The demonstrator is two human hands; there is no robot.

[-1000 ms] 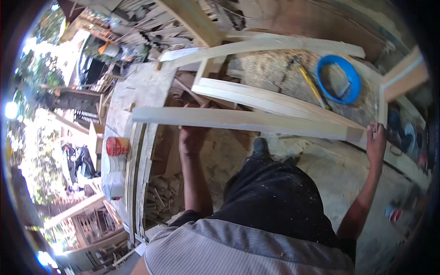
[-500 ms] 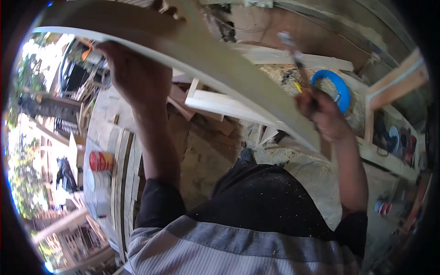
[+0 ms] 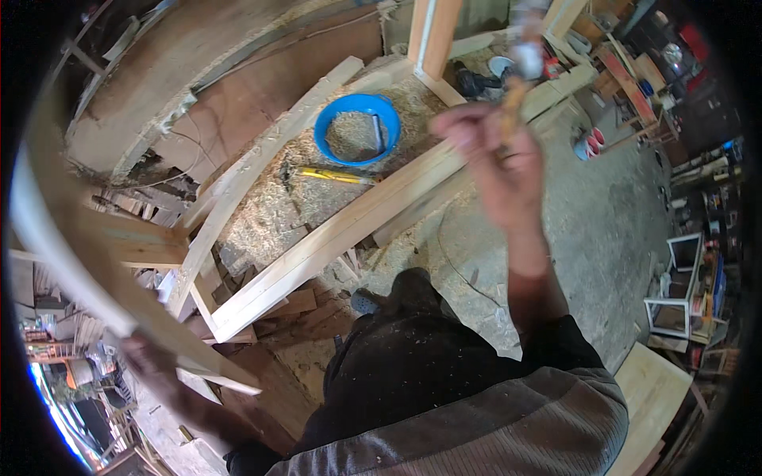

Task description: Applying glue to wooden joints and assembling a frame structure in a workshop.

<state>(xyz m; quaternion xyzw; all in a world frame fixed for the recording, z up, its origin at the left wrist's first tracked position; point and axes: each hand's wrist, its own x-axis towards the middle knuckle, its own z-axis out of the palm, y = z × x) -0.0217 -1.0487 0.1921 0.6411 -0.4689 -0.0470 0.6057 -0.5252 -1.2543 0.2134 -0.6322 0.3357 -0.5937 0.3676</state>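
A long curved wooden board slants down the left side, its pale edge blurred by motion. My left hand is closed round its lower edge; the far fingers are hidden behind the wood. Up at the right, my right hand grips a paintbrush by its yellowish-brown handle. The whitish upper end of the brush is smeared by motion. Below and left of this hand runs a straight wooden beam of a large frame, apart from the brush.
Inside the frame, a blue basin of shavings holds a grey cylindrical object. A yellow tool lies on the shavings close by. An upright post rises at the back. White frames and a pale board stand right.
My view has swung to the right. The curved board and my left hand now sit at the far left. My right hand still holds the brush, raised above the beam.
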